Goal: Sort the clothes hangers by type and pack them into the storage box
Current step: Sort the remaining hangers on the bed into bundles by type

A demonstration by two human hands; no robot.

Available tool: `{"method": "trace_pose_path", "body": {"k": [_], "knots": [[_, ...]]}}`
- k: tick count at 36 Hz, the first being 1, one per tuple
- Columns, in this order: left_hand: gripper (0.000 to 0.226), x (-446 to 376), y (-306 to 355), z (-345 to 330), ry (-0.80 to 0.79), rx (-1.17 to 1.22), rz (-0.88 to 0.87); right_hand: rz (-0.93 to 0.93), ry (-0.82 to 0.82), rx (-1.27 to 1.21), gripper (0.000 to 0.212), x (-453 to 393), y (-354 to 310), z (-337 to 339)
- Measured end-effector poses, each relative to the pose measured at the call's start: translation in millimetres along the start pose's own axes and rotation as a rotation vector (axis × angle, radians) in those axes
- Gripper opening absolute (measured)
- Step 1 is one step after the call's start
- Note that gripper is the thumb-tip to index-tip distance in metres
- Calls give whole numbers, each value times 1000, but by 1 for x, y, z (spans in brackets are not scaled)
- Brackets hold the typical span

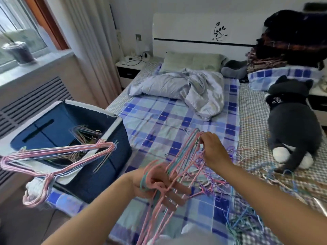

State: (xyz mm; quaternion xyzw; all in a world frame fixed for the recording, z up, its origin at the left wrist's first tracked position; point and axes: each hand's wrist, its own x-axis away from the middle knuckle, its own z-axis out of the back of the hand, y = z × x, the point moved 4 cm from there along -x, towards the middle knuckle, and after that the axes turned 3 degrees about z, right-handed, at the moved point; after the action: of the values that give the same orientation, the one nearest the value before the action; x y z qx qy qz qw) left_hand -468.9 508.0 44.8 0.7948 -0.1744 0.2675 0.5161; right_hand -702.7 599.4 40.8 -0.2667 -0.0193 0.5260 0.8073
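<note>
My left hand (159, 184) holds a bunch of thin pink, blue and green wire hangers (178, 156) by their hooks, which loop over its fingers above the bed. My right hand (212, 151) pinches the upper end of that bunch. A loose tangle of coloured hangers (247, 200) lies on the bed to the right. The dark blue storage box (113, 156) stands open at the left with several hangers (83, 133) inside. A stack of pink and pale hangers (58, 156) lies across its near rim and sticks out to the left.
The bed carries a blue checked sheet (168, 124), a crumpled grey quilt (194, 89) and a green pillow (191, 61). A grey plush cat (293, 124) lies at the right beside the tangle. A radiator cover (35, 96) and a windowsill stand behind the box.
</note>
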Motion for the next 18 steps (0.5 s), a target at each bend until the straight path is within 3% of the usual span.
{"method": "trace_pose_path", "body": {"k": [2, 4, 6, 10, 13, 15, 18], "knots": [[58, 1, -4, -3, -141, 48, -8, -69, 34, 67, 30, 5, -3, -3], [31, 1, -2, -9, -281, 15, -12, -154, 59, 113, 24, 8, -2, -8], [20, 2, -4, -9, -301, 48, 57, -322, 57, 94, 23, 8, 2, -16], [11, 1, -14, 15, -233, 94, 99, -775, 2, -397, 30, 9, 16, -33], [26, -1, -40, 37, -136, 115, 164, -906, -53, -537, 15, 26, 24, -46], [35, -4, -64, 52, -80, 178, 258, -964, -89, -507, 31, 51, 39, -64], [55, -3, -96, 70, 1, 230, 314, -1080, -370, -396, 27, 103, 53, -106]]}}
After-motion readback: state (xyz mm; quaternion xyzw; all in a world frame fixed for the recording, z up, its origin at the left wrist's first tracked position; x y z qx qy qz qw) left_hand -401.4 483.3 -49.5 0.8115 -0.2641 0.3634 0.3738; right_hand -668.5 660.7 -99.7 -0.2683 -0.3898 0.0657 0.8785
